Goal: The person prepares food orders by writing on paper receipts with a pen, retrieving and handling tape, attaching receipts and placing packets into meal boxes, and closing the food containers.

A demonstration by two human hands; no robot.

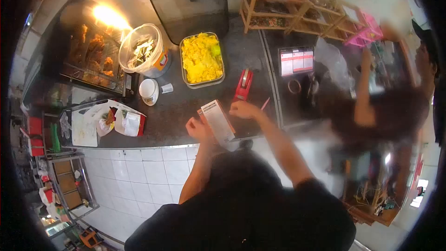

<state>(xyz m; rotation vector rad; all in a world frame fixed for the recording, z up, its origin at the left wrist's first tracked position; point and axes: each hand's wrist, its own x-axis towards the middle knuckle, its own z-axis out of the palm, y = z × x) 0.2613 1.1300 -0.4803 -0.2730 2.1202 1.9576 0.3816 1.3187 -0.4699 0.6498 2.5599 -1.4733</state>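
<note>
A printed paper slip [217,119] lies over an orange-edged packet or box [231,127] at the counter's front edge, between my hands. My left hand [200,129] is at its left side with curled fingers; whatever they pinch is hidden. On the other side, my right hand [244,109] is closed near the packet's upper right edge, and I cannot make out anything in its fingers. Just beyond that hand stands a red tape dispenser [243,85]. A thin pink pen-like stick [265,104] lies to its right.
Behind are a metal tray of yellow food [202,60], a plastic bucket [144,51] and a white cup [148,90]. Food in paper wrapping [125,122] sits left, below a lit fried-food cabinet [93,60]. A tablet [296,61] and another person's arm [364,93] are right.
</note>
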